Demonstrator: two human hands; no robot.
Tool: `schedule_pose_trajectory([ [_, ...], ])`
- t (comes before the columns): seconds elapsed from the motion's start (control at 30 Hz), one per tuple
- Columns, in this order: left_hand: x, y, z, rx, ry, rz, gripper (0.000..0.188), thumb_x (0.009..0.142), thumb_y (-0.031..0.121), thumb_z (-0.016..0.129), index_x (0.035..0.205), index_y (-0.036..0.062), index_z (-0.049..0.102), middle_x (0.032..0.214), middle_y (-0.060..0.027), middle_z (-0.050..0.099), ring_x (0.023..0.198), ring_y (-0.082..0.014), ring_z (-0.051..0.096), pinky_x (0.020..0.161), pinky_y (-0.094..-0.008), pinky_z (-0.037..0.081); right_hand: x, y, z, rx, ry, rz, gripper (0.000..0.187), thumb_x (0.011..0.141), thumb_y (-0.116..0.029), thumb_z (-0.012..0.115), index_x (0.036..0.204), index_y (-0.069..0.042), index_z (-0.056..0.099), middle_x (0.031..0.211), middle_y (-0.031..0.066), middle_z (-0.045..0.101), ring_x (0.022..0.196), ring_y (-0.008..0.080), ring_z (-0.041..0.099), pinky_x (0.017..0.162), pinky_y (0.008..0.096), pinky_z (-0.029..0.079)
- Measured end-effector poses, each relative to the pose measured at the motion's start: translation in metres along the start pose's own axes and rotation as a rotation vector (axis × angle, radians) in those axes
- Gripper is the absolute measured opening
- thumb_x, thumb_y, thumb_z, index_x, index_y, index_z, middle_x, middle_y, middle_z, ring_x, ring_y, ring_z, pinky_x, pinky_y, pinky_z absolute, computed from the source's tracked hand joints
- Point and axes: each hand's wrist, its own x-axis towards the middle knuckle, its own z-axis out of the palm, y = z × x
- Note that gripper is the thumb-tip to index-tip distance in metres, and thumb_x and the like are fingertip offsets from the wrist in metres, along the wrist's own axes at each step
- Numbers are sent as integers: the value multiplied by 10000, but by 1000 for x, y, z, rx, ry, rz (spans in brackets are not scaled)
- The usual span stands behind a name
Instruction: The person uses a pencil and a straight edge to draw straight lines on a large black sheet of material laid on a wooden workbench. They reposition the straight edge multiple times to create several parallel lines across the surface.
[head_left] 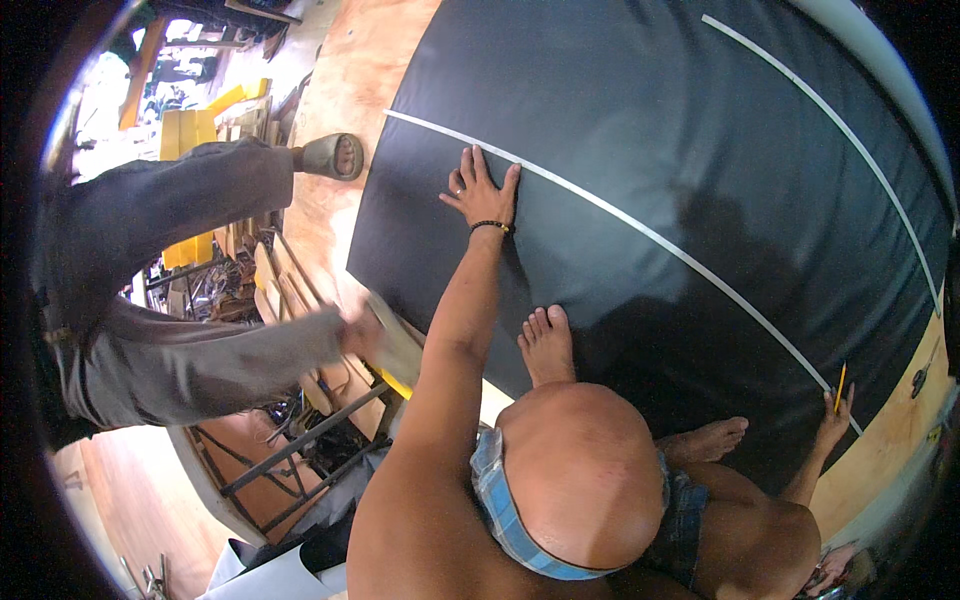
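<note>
A long narrow white strip (640,228) lies across a large black sheet (610,110), running from the upper left to the lower right. My left hand (485,193) is open and flat on the sheet, fingers spread, with the fingertips at the strip's near edge. Beside the strip's right end, my right hand (836,418) grips an orange-yellow pencil (840,388) that stands roughly upright. Some of its fingers are hard to make out. My bare feet (548,345) rest on the sheet between the two hands.
Another white strip (850,135) lies farther across the sheet. Plywood (340,60) shows beyond the sheet's edges. Scissors (918,383) lie at the far right. At left, another person in grey trousers (190,190) stands close to the sheet, near a metal frame (300,445) and wood scraps.
</note>
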Motion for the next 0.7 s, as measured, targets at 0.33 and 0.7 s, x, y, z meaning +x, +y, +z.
schedule_pose_trajectory([
  [0.33, 0, -3, 5, -33, 38, -5, 927, 931, 737, 575, 1641, 195, 328, 1695, -71, 291, 1540, -413, 230, 1223, -755, 68, 4, 12, 0, -13, -2, -32, 217, 941, -65, 765, 1078, 100, 736, 1645, 162, 444, 1281, 259, 631, 1056, 351, 507],
  [0.7, -73, 41, -3, -226, 128, 873, 427, 944, 320, 727, 1355, 212, 684, 1290, -81, 601, 1287, -318, 526, 1222, -603, 290, -17, -47, 5, -180, 23, -47, 257, 951, -55, 742, 1140, 118, 727, 1637, 154, 453, 1335, 237, 594, 1089, 333, 490],
])
